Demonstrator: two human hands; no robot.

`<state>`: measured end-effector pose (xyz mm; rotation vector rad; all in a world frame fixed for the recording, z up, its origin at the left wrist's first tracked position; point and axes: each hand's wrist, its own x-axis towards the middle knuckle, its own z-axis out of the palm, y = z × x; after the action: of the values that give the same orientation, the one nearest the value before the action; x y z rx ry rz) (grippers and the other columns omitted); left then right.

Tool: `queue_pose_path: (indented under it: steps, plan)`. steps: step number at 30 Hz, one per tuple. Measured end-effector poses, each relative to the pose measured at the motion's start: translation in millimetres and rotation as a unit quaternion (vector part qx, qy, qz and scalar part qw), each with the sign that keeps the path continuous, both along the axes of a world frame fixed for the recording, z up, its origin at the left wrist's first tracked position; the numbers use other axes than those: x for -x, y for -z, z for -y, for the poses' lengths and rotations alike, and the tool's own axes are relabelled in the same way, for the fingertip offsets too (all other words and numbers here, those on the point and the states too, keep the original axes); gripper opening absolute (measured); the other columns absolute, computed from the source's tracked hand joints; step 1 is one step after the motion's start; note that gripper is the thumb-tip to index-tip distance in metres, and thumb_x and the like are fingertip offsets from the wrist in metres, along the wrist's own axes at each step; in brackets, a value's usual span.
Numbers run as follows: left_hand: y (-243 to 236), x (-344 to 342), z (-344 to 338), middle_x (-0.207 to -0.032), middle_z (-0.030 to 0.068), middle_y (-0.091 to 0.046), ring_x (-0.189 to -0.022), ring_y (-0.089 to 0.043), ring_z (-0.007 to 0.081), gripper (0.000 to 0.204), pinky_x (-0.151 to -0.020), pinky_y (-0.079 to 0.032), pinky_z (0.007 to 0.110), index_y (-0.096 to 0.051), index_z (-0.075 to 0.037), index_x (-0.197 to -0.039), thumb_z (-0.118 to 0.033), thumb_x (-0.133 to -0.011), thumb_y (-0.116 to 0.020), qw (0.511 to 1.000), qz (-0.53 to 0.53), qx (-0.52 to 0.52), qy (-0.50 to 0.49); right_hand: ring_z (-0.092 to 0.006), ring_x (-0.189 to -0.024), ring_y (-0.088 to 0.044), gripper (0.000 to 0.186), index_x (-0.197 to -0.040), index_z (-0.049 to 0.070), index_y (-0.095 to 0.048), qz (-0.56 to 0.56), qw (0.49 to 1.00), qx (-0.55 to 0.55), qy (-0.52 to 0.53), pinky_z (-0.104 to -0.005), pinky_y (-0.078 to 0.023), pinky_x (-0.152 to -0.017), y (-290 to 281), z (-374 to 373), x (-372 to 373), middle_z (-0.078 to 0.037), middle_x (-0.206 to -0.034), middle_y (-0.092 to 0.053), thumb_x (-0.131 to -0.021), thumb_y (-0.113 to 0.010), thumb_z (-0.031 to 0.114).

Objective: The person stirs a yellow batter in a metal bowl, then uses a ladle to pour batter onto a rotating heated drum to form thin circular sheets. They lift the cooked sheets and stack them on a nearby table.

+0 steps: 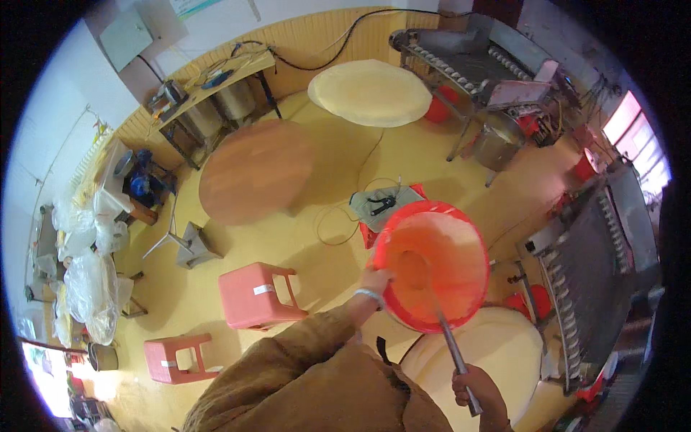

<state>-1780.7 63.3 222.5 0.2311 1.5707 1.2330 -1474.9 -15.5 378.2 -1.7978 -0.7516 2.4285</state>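
Observation:
My left hand grips the near rim of a red plastic bucket, tilted so its inside faces me. Pale batter coats the bucket's inner wall. My right hand is closed on the metal handle of a ladle whose bowl reaches into the bucket. Below the bucket lies a large round pale sheet on a round surface. A band sits on my left wrist.
A round brown table and another round pale disc stand farther off. Two red stools sit at the left. Roller machines line the right and back. Cables cross the yellow floor.

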Motion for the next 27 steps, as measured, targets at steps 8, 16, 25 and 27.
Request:
queue_pose_path:
  steps: [8, 16, 25, 27]
  plan:
    - [25.8, -49.6, -214.0, -0.063, 0.0105, -0.061, -0.056, -0.057, 0.0189, 0.024, -0.052, -0.045, 0.035, -0.06, 0.004, -0.076, -0.013, -0.062, -0.067, 0.996, 0.049, 0.001, 0.081, -0.0093, -0.036, -0.035, 0.012, -0.08, 0.007, -0.042, 0.042, 0.99, -0.042, 0.126, -0.0244, -0.031, -0.032, -8.2, -144.9, 7.1, -0.001, -0.052, -0.037, -0.075, -0.052, 0.004]
    - [64.6, -100.4, -410.7, -0.064, 0.0134, -0.059, -0.055, -0.056, 0.0216, 0.021, -0.049, -0.042, 0.037, -0.057, 0.004, -0.076, -0.011, -0.063, -0.065, 0.995, 0.043, 0.018, 0.085, -0.0088, -0.037, -0.034, 0.013, -0.081, 0.008, -0.041, 0.034, 0.97, -0.076, 0.227, -0.023, -0.029, -0.032, 14.6, -315.2, 7.1, 0.0, -0.055, -0.039, -0.079, -0.054, 0.01]
    - [200.6, -133.1, -611.8, -0.066, 0.01, -0.063, -0.059, -0.058, 0.0187, 0.024, -0.058, -0.046, 0.033, -0.067, -0.006, -0.074, -0.029, -0.068, -0.063, 0.972, -0.075, 0.071, 0.213, -0.0116, -0.042, -0.042, 0.011, -0.084, 0.009, -0.044, -0.052, 0.975, -0.002, 0.217, -0.025, -0.034, -0.037, 147.6, -545.3, -45.8, -0.001, -0.059, -0.042, -0.081, -0.054, 0.013]
    - [230.6, -146.2, -653.3, -0.067, 0.0096, -0.063, -0.059, -0.057, 0.0185, 0.022, -0.058, -0.046, 0.033, -0.067, -0.007, -0.072, -0.028, -0.068, -0.062, 0.985, -0.031, 0.087, 0.144, -0.0118, -0.043, -0.043, 0.011, -0.082, 0.009, -0.044, -0.107, 0.966, 0.053, 0.231, -0.0259, -0.036, -0.038, 183.4, -609.5, -58.6, -0.001, -0.058, -0.042, -0.081, -0.054, 0.013]
